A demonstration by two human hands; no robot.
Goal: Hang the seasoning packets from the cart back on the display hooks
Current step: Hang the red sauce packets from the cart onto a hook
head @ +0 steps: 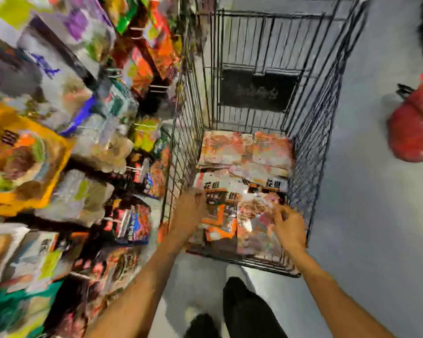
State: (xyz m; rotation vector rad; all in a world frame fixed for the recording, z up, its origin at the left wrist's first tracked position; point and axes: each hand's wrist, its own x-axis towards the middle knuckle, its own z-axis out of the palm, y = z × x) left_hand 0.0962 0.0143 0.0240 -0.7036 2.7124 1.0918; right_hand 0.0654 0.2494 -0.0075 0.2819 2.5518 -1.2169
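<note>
A black wire cart (310,132) stands in front of me with a heap of seasoning packets (244,154) lying flat in its bottom, orange, white and red. Both my hands reach down into the near end of the cart. My left hand (188,213) lies on the left side of the pile, fingers bent onto the packets (220,211). My right hand (288,228) is on the right side, fingers curled at a packet's edge. The frame is blurred, so I cannot tell whether either hand grips a packet. The display hooks (137,170) hang full of packets on the left.
The display rack (59,142) of hanging packets fills the whole left side, close against the cart. A red plastic bag (413,128) lies on the grey floor to the right. My dark shoes (242,311) stand just behind the cart.
</note>
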